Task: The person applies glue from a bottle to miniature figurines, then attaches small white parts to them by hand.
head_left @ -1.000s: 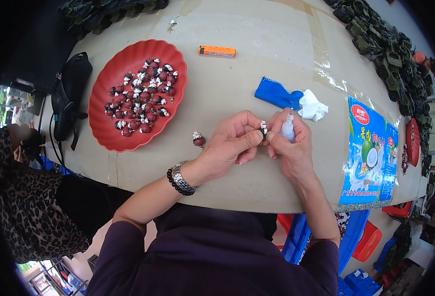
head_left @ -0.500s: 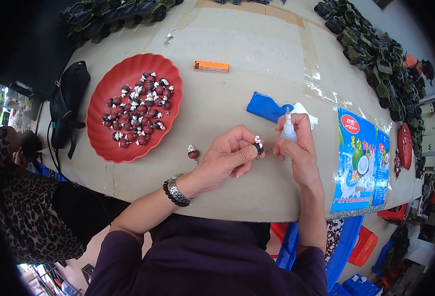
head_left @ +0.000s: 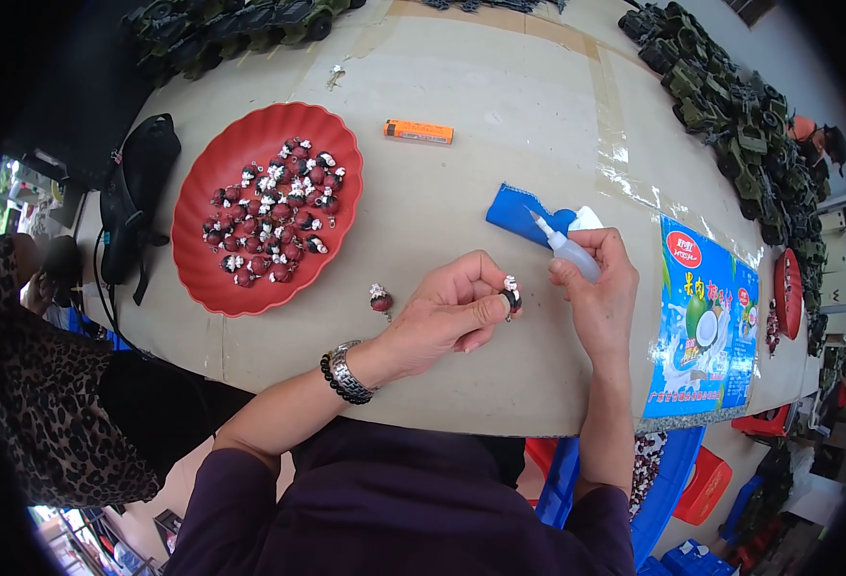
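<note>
Between the thumb and fingers of my left hand [head_left: 454, 305] is a small dark red, black and white figurine charm [head_left: 510, 294], held upright. My right hand [head_left: 600, 288] grips a small translucent squeeze bottle [head_left: 574, 255], its thin nozzle tilted up and to the left, apart from the charm. A similar loose charm [head_left: 381, 300] lies on the table just left of my left hand. Farther left, a scalloped red plate [head_left: 193, 197] carries many such charms. A blue cloth [head_left: 517, 213] with a white piece lies just beyond the bottle's tip.
An orange stick-shaped packet [head_left: 419, 132] lies beyond my hands. A black bag [head_left: 137, 182] rests left of the plate. Dark green toy vehicles [head_left: 730, 115] line the far edges. A blue printed sheet [head_left: 701, 322] covers the table's right side. Another person [head_left: 53, 384] sits at left.
My right hand has shifted slightly right and turned the bottle from upright to leaning left. My left hand still holds the charm in nearly the same spot.
</note>
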The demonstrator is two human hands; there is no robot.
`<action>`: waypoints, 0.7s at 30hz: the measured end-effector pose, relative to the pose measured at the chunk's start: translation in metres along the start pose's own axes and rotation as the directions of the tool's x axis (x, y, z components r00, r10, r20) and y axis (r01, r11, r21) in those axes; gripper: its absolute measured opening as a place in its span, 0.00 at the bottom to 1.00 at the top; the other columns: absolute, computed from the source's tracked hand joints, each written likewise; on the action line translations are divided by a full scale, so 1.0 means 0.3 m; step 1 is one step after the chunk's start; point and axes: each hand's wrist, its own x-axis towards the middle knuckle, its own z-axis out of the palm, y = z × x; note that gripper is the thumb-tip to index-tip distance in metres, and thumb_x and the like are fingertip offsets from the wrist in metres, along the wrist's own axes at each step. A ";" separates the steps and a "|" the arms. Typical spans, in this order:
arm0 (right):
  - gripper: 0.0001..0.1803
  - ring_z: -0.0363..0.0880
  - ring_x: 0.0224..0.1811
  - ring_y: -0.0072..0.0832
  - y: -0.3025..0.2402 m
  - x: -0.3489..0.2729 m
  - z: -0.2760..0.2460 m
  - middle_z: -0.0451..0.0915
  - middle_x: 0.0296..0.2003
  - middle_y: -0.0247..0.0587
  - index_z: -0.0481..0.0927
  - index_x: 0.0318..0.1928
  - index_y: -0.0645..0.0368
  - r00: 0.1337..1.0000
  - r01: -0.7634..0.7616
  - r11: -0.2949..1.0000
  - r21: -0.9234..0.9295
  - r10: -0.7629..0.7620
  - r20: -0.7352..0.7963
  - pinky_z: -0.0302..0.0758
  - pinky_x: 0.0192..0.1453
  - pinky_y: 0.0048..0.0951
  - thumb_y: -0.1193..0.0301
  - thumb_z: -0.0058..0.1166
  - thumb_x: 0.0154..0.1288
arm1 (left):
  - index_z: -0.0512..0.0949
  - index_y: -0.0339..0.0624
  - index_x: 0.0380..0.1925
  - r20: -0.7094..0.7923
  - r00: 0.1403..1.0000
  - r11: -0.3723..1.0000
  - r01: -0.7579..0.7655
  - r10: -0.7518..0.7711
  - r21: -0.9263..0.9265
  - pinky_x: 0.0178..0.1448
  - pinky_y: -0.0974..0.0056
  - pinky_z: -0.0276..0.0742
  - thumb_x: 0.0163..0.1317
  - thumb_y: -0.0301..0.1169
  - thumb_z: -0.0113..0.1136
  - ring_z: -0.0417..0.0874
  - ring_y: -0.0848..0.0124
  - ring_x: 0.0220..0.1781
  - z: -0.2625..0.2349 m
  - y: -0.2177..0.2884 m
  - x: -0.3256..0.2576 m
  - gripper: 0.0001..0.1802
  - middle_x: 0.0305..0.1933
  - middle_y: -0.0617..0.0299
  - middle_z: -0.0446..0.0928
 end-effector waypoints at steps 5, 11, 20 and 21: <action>0.13 0.79 0.29 0.21 -0.002 0.000 0.001 0.79 0.32 0.40 0.73 0.41 0.63 1.000 -0.026 1.000 0.013 0.026 0.005 0.72 0.28 0.20 0.82 0.58 0.55 | 0.68 0.43 0.38 0.014 1.000 1.000 -0.004 0.004 0.001 0.23 0.77 0.59 0.69 0.30 0.53 0.67 0.82 0.20 0.003 0.002 0.001 0.05 0.39 0.59 0.76; 0.12 0.80 0.29 0.21 -0.013 -0.004 0.001 0.79 0.32 0.40 0.73 0.41 0.63 0.999 -0.043 0.999 0.029 0.043 0.013 0.73 0.27 0.20 0.81 0.59 0.56 | 0.68 0.43 0.39 0.024 1.000 1.000 0.003 -0.003 -0.002 0.23 0.77 0.59 0.69 0.30 0.53 0.67 0.82 0.20 0.004 0.002 0.000 0.06 0.39 0.60 0.76; 0.12 0.81 0.30 0.30 -0.020 -0.004 0.004 0.81 0.30 0.45 0.74 0.39 0.64 0.999 -0.054 0.997 0.059 0.054 -0.004 0.76 0.37 0.28 0.80 0.61 0.53 | 0.68 0.43 0.39 0.026 1.000 1.000 -0.003 0.003 0.015 0.22 0.77 0.57 0.69 0.30 0.53 0.68 0.82 0.20 0.007 0.006 0.000 0.05 0.38 0.61 0.76; 0.12 0.81 0.30 0.30 -0.020 -0.005 0.005 0.81 0.30 0.45 0.74 0.39 0.64 0.999 -0.052 0.997 0.062 0.052 -0.007 0.76 0.36 0.28 0.80 0.61 0.53 | 0.68 0.43 0.39 0.026 1.000 1.000 -0.004 0.004 0.018 0.22 0.77 0.57 0.69 0.30 0.53 0.68 0.82 0.20 0.007 0.007 0.000 0.05 0.38 0.61 0.76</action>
